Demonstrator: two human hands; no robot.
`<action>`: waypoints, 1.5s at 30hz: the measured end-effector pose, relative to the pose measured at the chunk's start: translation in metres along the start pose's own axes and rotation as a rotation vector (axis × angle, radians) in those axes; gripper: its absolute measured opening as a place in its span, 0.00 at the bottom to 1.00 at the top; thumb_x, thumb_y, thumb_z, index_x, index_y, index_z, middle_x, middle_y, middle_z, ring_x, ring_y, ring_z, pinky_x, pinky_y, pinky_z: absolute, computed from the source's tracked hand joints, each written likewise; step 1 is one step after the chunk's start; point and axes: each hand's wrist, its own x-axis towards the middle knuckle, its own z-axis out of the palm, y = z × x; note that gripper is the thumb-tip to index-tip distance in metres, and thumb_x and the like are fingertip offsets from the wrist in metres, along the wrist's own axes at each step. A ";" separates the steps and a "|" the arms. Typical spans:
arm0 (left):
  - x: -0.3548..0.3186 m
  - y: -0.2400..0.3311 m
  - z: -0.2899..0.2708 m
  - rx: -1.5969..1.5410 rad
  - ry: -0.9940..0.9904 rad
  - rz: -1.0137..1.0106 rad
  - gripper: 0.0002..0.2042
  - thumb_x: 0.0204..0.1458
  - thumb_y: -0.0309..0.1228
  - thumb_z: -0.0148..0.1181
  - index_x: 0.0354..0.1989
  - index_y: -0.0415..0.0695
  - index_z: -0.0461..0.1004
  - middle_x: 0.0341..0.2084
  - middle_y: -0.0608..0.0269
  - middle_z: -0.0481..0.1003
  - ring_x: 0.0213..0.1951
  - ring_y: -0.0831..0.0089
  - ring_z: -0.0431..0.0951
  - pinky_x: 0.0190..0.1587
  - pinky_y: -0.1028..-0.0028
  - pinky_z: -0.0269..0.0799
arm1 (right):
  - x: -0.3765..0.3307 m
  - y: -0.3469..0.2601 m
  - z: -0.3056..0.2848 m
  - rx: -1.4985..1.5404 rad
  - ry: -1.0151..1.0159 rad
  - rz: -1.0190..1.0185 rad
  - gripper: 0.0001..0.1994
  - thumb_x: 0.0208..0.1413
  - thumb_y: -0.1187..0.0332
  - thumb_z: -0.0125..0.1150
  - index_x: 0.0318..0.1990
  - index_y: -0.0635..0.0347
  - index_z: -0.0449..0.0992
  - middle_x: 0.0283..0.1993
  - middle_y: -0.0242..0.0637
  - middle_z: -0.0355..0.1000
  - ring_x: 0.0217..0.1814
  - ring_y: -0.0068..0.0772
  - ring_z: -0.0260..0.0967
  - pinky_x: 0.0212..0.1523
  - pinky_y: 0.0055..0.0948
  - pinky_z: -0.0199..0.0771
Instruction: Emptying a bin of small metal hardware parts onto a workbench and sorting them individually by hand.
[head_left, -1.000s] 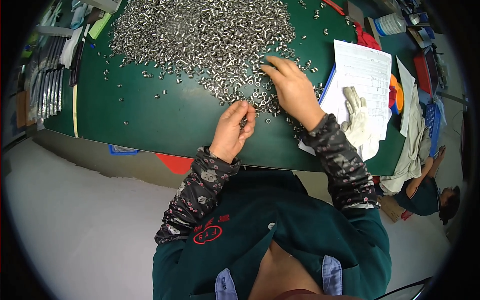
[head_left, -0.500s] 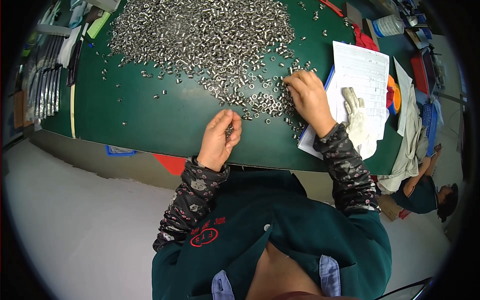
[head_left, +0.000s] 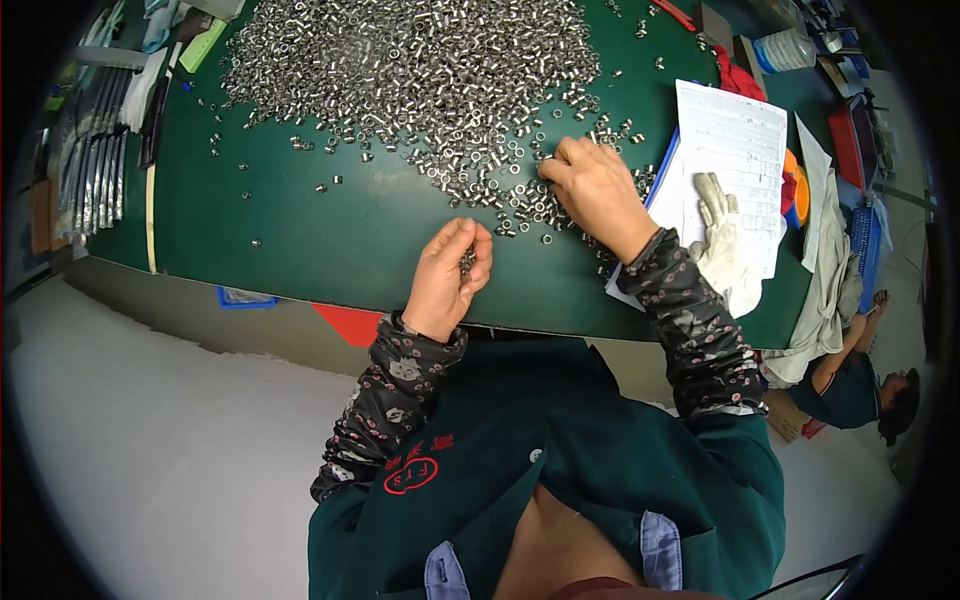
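Observation:
A large heap of small shiny metal rings covers the far middle of the green table, thinning to loose pieces toward me. My left hand is curled near the table's front edge, closed around several of these rings, which show between fingers and palm. Over the near right fringe of the heap reaches my right hand, palm down, with thumb and fingertips brought together among the rings. Whatever sits between those fingertips is too small to make out.
Printed sheets lie on a blue clipboard right of my right hand, with a pale work glove on top. Bagged dark strips fill the far left. An orange roll and a blue basket stand right. Another person is at the right.
My right hand has shifted a little left and nearer over the loose rings. The left hand keeps its curled hold. The whole view has slid slightly.

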 end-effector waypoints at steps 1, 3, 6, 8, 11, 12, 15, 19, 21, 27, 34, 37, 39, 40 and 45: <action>0.000 0.000 0.000 0.001 -0.017 -0.006 0.09 0.55 0.33 0.41 0.28 0.41 0.63 0.19 0.67 0.62 0.16 0.84 0.58 0.12 0.87 0.49 | 0.001 0.001 0.000 -0.014 -0.014 -0.026 0.05 0.38 0.75 0.54 0.26 0.57 0.69 0.26 0.33 0.59 0.32 0.32 0.61 0.33 0.29 0.59; 0.000 0.000 0.000 0.009 -0.018 -0.004 0.09 0.55 0.33 0.41 0.28 0.41 0.63 0.19 0.67 0.62 0.16 0.84 0.58 0.12 0.87 0.49 | 0.002 0.003 0.002 -0.019 -0.011 -0.038 0.04 0.37 0.75 0.54 0.25 0.57 0.69 0.25 0.34 0.59 0.32 0.32 0.61 0.33 0.29 0.59; 0.001 0.001 0.001 0.015 -0.019 -0.002 0.09 0.55 0.33 0.41 0.27 0.41 0.63 0.19 0.67 0.62 0.16 0.84 0.58 0.12 0.87 0.49 | -0.002 0.007 0.004 -0.003 0.009 -0.041 0.04 0.37 0.76 0.53 0.23 0.58 0.67 0.24 0.35 0.60 0.31 0.33 0.61 0.32 0.30 0.59; 0.002 0.000 0.002 0.014 -0.018 -0.004 0.09 0.55 0.33 0.41 0.27 0.41 0.63 0.19 0.67 0.62 0.16 0.84 0.58 0.12 0.87 0.49 | -0.006 0.009 0.002 0.021 0.025 -0.032 0.03 0.36 0.76 0.53 0.22 0.59 0.67 0.23 0.36 0.60 0.30 0.34 0.62 0.31 0.30 0.60; 0.003 -0.001 0.004 0.022 -0.013 -0.016 0.09 0.55 0.33 0.41 0.28 0.41 0.63 0.19 0.67 0.62 0.16 0.84 0.58 0.12 0.87 0.50 | -0.013 0.007 -0.007 0.344 0.066 0.159 0.03 0.35 0.76 0.54 0.21 0.60 0.66 0.22 0.36 0.61 0.27 0.40 0.62 0.30 0.32 0.62; 0.004 -0.003 0.006 0.056 -0.020 -0.021 0.09 0.55 0.33 0.41 0.29 0.41 0.64 0.19 0.66 0.63 0.16 0.84 0.59 0.12 0.87 0.50 | -0.015 0.000 -0.013 0.343 0.066 0.161 0.03 0.35 0.76 0.54 0.21 0.60 0.66 0.22 0.36 0.61 0.27 0.40 0.62 0.30 0.32 0.62; 0.008 -0.007 0.013 0.094 -0.063 -0.063 0.10 0.55 0.34 0.41 0.30 0.41 0.64 0.19 0.66 0.63 0.16 0.83 0.60 0.12 0.86 0.50 | -0.023 -0.038 -0.025 0.501 0.076 0.088 0.04 0.35 0.75 0.55 0.22 0.59 0.68 0.23 0.36 0.61 0.29 0.38 0.62 0.30 0.32 0.62; 0.010 -0.015 0.018 0.044 -0.101 -0.138 0.10 0.55 0.34 0.42 0.29 0.41 0.64 0.18 0.66 0.64 0.16 0.83 0.60 0.13 0.87 0.51 | -0.028 -0.057 -0.019 0.475 0.130 -0.002 0.06 0.37 0.76 0.57 0.27 0.61 0.71 0.23 0.36 0.62 0.28 0.37 0.63 0.28 0.30 0.63; 0.012 -0.017 0.015 0.077 -0.116 -0.138 0.10 0.54 0.34 0.42 0.28 0.41 0.64 0.18 0.68 0.62 0.16 0.84 0.59 0.13 0.87 0.50 | -0.030 -0.041 -0.013 0.515 0.163 0.183 0.05 0.38 0.75 0.57 0.26 0.59 0.71 0.23 0.36 0.63 0.27 0.37 0.63 0.27 0.30 0.63; 0.008 -0.015 0.012 0.104 -0.062 -0.135 0.10 0.54 0.34 0.43 0.27 0.41 0.64 0.18 0.68 0.61 0.16 0.85 0.58 0.12 0.88 0.50 | -0.020 -0.025 0.010 0.173 0.113 0.427 0.06 0.39 0.68 0.59 0.23 0.59 0.69 0.24 0.35 0.64 0.29 0.38 0.66 0.28 0.33 0.66; 0.007 -0.015 0.009 0.116 -0.051 -0.138 0.10 0.54 0.34 0.43 0.27 0.41 0.64 0.18 0.68 0.62 0.16 0.85 0.58 0.13 0.88 0.50 | -0.023 -0.013 0.008 0.357 0.127 0.466 0.06 0.41 0.68 0.58 0.23 0.60 0.69 0.23 0.37 0.65 0.25 0.40 0.65 0.24 0.33 0.64; 0.008 -0.015 0.008 0.117 -0.062 -0.125 0.10 0.54 0.33 0.43 0.28 0.40 0.64 0.18 0.68 0.62 0.16 0.85 0.58 0.13 0.88 0.51 | -0.031 -0.006 0.003 0.496 0.153 0.535 0.06 0.43 0.70 0.58 0.24 0.62 0.69 0.20 0.37 0.66 0.19 0.35 0.64 0.21 0.29 0.62; 0.008 -0.015 0.009 0.117 -0.056 -0.133 0.09 0.54 0.33 0.43 0.28 0.40 0.64 0.18 0.68 0.62 0.17 0.84 0.59 0.13 0.88 0.51 | -0.035 -0.006 0.000 0.558 0.156 0.603 0.06 0.44 0.70 0.58 0.24 0.62 0.69 0.19 0.37 0.66 0.17 0.31 0.63 0.20 0.26 0.61; 0.009 -0.015 0.010 0.117 -0.057 -0.134 0.09 0.54 0.33 0.43 0.28 0.40 0.64 0.18 0.68 0.62 0.17 0.84 0.59 0.13 0.88 0.51 | -0.037 -0.007 -0.001 0.590 0.153 0.607 0.06 0.44 0.70 0.57 0.24 0.63 0.68 0.17 0.35 0.65 0.17 0.26 0.61 0.20 0.24 0.60; 0.012 -0.015 0.013 0.112 -0.086 -0.138 0.10 0.54 0.33 0.43 0.27 0.40 0.64 0.18 0.68 0.62 0.17 0.84 0.59 0.13 0.88 0.50 | -0.040 -0.001 -0.001 0.685 0.167 0.673 0.06 0.45 0.72 0.57 0.25 0.63 0.68 0.15 0.31 0.64 0.16 0.16 0.56 0.19 0.18 0.57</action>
